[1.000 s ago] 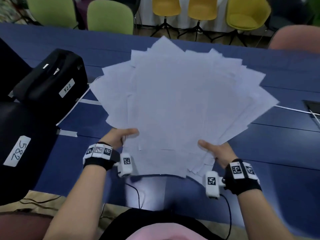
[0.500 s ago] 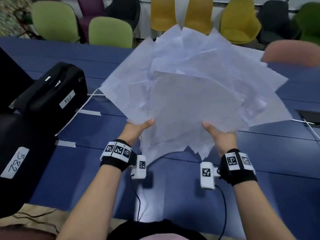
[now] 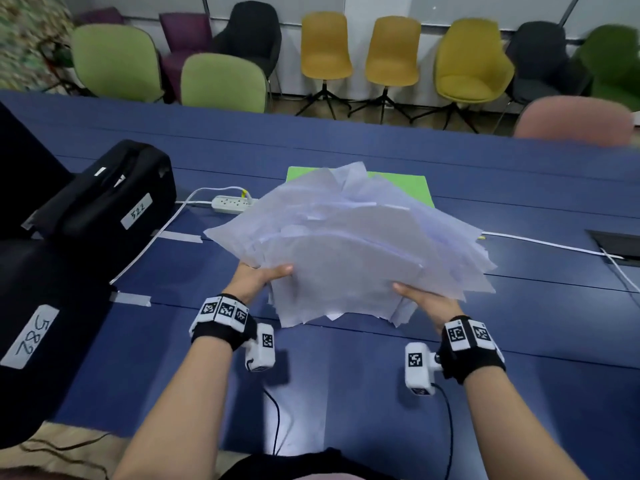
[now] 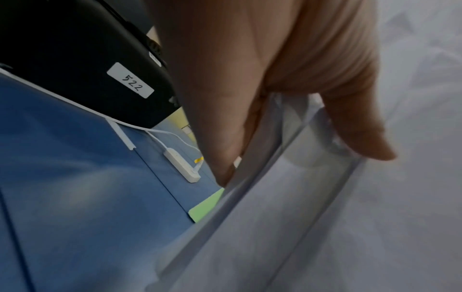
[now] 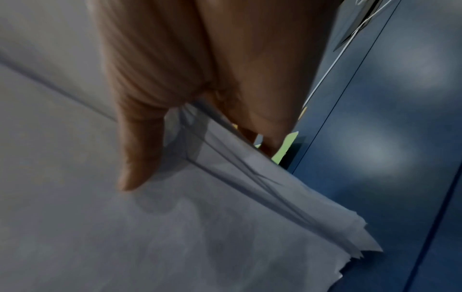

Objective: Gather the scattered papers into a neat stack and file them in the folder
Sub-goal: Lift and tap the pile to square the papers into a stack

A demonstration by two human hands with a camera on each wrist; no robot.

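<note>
An untidy sheaf of white papers is held above the blue table, its far edge drooping away from me. My left hand pinches its near left edge, thumb on top and fingers underneath. My right hand grips the near right edge the same way. In the wrist views each thumb lies on the top sheet with the fingers under the pile. A green folder lies flat on the table beyond the papers, mostly hidden by them; slivers of it show in the left wrist view and the right wrist view.
Two black cases sit at the left, one labelled 522 and one labelled 582. A white power strip and its cable lie left of the folder. Another white cable runs to a table socket at the right. Chairs line the far side.
The papers, raised and fanned toward me a moment ago, have tipped forward and come down lower over the table. The green folder behind them has come into sight. Both hands keep their grip.
</note>
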